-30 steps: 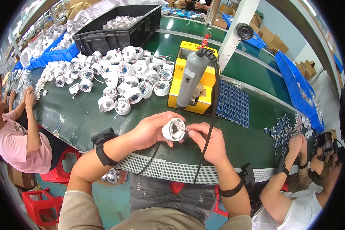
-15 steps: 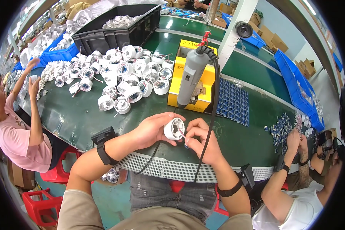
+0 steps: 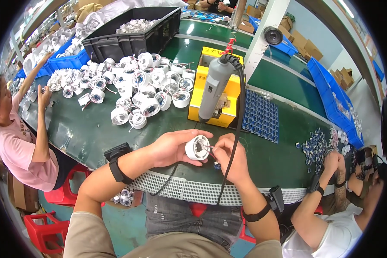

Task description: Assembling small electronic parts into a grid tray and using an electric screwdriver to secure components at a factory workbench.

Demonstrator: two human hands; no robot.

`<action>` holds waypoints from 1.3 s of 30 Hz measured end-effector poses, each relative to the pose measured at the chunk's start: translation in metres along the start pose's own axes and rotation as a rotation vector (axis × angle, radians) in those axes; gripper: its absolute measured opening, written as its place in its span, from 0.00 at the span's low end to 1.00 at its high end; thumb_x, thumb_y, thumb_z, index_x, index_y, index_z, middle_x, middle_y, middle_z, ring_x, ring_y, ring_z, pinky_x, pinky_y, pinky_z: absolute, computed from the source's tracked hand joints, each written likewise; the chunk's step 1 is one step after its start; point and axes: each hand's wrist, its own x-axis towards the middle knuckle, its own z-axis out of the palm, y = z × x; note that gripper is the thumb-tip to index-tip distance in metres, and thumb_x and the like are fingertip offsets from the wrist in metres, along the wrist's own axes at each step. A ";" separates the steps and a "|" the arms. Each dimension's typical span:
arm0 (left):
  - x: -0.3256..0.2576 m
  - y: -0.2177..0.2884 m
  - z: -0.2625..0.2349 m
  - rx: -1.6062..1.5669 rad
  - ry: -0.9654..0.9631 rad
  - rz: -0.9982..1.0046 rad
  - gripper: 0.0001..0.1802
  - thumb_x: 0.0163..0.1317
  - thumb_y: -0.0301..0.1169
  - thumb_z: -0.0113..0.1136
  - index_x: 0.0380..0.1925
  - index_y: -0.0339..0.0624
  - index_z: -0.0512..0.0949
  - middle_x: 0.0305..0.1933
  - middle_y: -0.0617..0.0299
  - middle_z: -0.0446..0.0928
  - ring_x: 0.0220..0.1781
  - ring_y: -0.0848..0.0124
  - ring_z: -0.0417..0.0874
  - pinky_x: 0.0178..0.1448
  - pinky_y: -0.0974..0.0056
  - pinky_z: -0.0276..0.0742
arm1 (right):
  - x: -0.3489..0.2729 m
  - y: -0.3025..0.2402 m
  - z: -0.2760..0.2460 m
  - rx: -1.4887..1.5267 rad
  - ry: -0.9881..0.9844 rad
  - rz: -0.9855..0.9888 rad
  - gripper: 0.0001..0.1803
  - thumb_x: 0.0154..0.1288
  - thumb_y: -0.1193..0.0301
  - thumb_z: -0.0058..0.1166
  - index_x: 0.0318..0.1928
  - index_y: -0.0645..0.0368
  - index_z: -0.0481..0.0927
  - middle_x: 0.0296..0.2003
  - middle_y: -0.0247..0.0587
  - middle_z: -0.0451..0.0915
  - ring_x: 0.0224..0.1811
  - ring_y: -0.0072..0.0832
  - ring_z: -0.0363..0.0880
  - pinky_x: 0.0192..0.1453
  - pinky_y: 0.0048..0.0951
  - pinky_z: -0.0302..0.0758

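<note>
In my left hand (image 3: 175, 147) is a round white plastic housing (image 3: 192, 152), its open side turned up and to the right. Thin wires (image 3: 207, 146) run out of the housing's inside to my right hand (image 3: 230, 155), whose thumb and fingers pinch them. A small blue circuit board (image 3: 216, 165) hangs just below those fingers. Just above my hands hangs a grey electric screwdriver (image 3: 215, 88), its tip pointing down. The black cable (image 3: 232, 167) passes in front of my right hand.
A pile of white housings (image 3: 146, 86) lies at the left, before a black crate (image 3: 133, 41). Behind the screwdriver stands a yellow box (image 3: 196, 101), beside a sheet of blue boards (image 3: 261, 116). Loose boards (image 3: 316, 148) lie at right. Co-workers sit on both sides.
My right hand has shifted slightly away from the housing, and the wires now stretch between them. The blue board shows more below my fingers. The co-worker on the left has lowered one hand.
</note>
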 end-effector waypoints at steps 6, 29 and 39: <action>0.000 -0.006 0.000 -0.038 0.082 0.060 0.28 0.73 0.44 0.41 0.65 0.37 0.62 0.59 0.53 0.72 0.59 0.60 0.76 0.61 0.52 0.75 | -0.004 -0.003 0.010 -0.163 0.133 -0.130 0.04 0.60 0.78 0.53 0.29 0.65 0.74 0.33 0.37 0.71 0.28 0.18 0.71 0.29 0.20 0.68; 0.003 -0.020 -0.001 0.044 -0.151 0.379 0.27 0.70 0.31 0.45 0.68 0.36 0.57 0.71 0.53 0.58 0.68 0.62 0.64 0.68 0.53 0.60 | -0.005 -0.020 0.011 0.231 0.034 -0.099 0.09 0.61 0.82 0.57 0.43 0.67 0.80 0.36 0.43 0.80 0.33 0.24 0.82 0.36 0.23 0.81; 0.001 -0.022 0.009 0.063 -0.243 0.434 0.32 0.72 0.29 0.42 0.72 0.41 0.46 0.72 0.56 0.52 0.72 0.65 0.57 0.72 0.58 0.53 | -0.005 -0.016 0.012 -0.376 0.202 -0.554 0.18 0.50 0.84 0.64 0.45 0.66 0.79 0.35 0.42 0.77 0.37 0.27 0.79 0.36 0.23 0.75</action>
